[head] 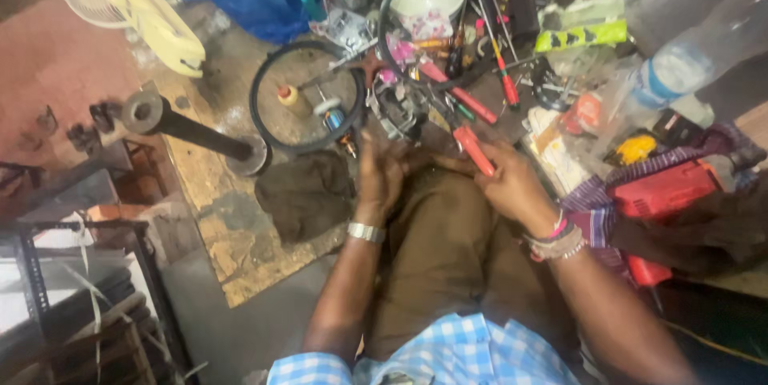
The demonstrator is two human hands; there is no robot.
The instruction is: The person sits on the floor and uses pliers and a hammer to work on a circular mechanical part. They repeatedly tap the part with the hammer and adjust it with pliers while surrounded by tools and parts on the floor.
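Red-handled pliers (472, 147) sit clamped in your right hand (512, 185), fingers curled tight round the grip — angled toward the small metal part (394, 113) ahead of your knees. Your left hand (380, 173) reaches for that part with fingers loosely spread (whether it grips anything, I cannot tell), steadying it near the black rubber ring (308, 97).

A cluttered repair workshop: screwdrivers (502, 73), a red power drill (664, 193) and rubber belts (264, 113) crowd the floor.

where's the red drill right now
In the head view the red drill lies at the far right on a striped purple cloth, just right of the right hand, below the plastic bottle.
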